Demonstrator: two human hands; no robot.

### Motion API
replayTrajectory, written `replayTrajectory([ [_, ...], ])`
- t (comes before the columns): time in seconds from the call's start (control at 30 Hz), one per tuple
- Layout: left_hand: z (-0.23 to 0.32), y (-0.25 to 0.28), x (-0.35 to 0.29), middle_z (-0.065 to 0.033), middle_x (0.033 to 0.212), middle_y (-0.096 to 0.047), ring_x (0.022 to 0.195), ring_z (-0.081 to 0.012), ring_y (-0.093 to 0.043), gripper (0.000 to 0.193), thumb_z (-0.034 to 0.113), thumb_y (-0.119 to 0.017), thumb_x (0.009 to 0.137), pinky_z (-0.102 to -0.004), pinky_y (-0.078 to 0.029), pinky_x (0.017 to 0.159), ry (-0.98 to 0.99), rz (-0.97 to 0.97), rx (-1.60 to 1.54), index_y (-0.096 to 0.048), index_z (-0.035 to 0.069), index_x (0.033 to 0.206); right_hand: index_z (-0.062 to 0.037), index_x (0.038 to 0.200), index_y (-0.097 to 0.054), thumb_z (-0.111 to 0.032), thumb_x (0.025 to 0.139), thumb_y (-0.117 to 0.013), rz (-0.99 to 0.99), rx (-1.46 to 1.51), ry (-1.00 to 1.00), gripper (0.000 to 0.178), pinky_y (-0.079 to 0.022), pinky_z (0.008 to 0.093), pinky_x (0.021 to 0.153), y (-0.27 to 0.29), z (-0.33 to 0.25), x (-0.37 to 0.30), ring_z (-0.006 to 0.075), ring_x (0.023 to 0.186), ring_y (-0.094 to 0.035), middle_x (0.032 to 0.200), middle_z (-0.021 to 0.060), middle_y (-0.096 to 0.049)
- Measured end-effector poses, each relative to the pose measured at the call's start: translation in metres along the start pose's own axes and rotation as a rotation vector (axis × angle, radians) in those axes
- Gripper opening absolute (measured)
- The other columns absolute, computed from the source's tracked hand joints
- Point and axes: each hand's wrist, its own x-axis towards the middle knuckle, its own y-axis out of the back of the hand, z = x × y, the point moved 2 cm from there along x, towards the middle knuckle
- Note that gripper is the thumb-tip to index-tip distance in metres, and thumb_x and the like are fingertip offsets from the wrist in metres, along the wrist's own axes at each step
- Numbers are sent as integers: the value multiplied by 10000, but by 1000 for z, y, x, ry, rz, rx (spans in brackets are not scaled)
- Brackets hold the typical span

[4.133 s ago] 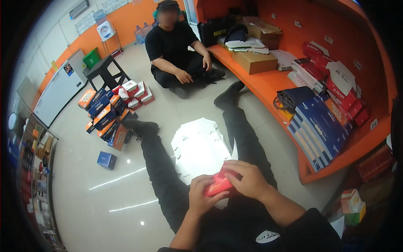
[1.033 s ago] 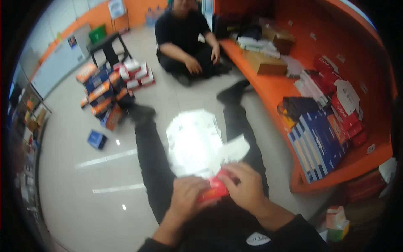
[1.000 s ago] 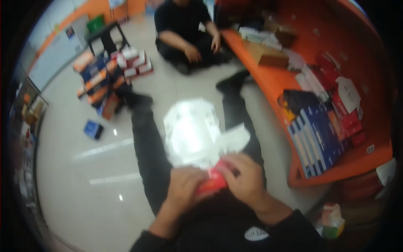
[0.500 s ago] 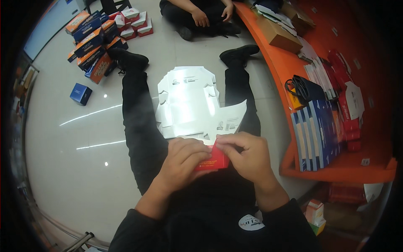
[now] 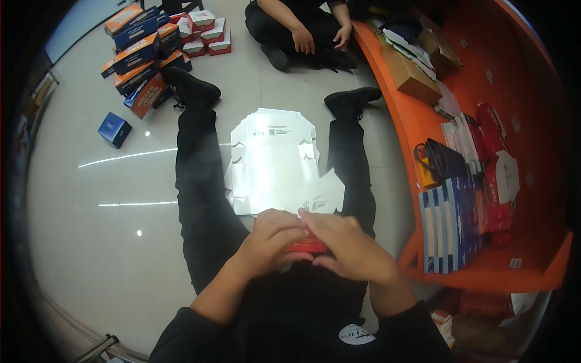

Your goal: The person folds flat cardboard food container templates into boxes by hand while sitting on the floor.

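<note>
Close in front of my body, a partly folded cardboard box [image 5: 307, 244] shows its red printed side, with a white flap [image 5: 325, 195] standing out beyond my fingers. My left hand [image 5: 269, 239] wraps its left side, fingers over the top and thumb underneath. My right hand [image 5: 348, 245] is closed over the right side, its fingers meeting the left ones; between them they hide most of the box. On the floor between my legs lies a stack of flat white box blanks [image 5: 275, 160] with cut flaps along the edges.
Orange and blue boxes [image 5: 138, 54] are piled by my left foot, with red and white boxes [image 5: 209, 35] behind. A blue box [image 5: 115, 129] stands alone. An orange shelf [image 5: 396, 91] at right holds blue books [image 5: 449, 227] and cartons. Another person's hands [image 5: 304, 41] rest ahead.
My right hand has gone from pinching the red box's upper edge to covering its right side. The white flap has tipped lower. The whole view has shifted slightly.
</note>
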Motion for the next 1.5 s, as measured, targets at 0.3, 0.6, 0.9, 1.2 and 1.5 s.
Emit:
replayTrajectory([
  [0.3, -89, -12, -28, -321, 1507, -344, 1417, -471, -355, 801, 242, -821, 812, -503, -323, 1182, 661, 251, 137, -422, -43, 1445, -91, 1414, -572, 5, 818, -724, 671, -572, -26, 623, -417, 456, 1137, 71, 88, 126, 413, 1379, -447, 1528, 209, -432],
  [0.6, -153, -47, -58, -425, 1554, -208, 1474, -545, -231, 921, 230, -757, 842, -523, -249, 1228, 1326, 42, 263, -241, -141, 1508, 64, 1231, -649, -239, 864, -734, 149, -381, -768, 483, -498, 455, 1036, -49, 228, 180, 398, 1221, -610, 1272, 265, -647],
  [0.9, -156, -56, -59, -432, 1555, -201, 1488, -555, -192, 824, 236, -700, 875, -524, -215, 1241, 1372, -21, 345, -286, -126, 1489, 29, 1120, -688, -104, 913, -606, 261, -179, -959, 259, -555, 495, 943, -114, 214, 161, 427, 1137, -665, 1213, 241, -685],
  [1.2, -146, -66, -56, -344, 1436, -390, 1374, -493, -393, 727, 116, -690, 864, -474, -302, 1205, 1216, 243, 171, -358, -97, 1474, 29, 1144, -632, -76, 954, -549, 595, -274, -761, 231, -510, 491, 953, -126, 197, 160, 372, 1112, -606, 1144, 211, -605],
  [1.5, -161, -103, -65, -390, 1600, -157, 1455, -580, -261, 744, 149, -715, 843, -501, -349, 1186, 1013, -172, 388, -413, -34, 1498, 96, 1414, -415, 0, 895, -526, 499, -324, -604, 540, -491, 515, 976, -191, 229, 166, 472, 1144, -567, 1249, 305, -583],
])
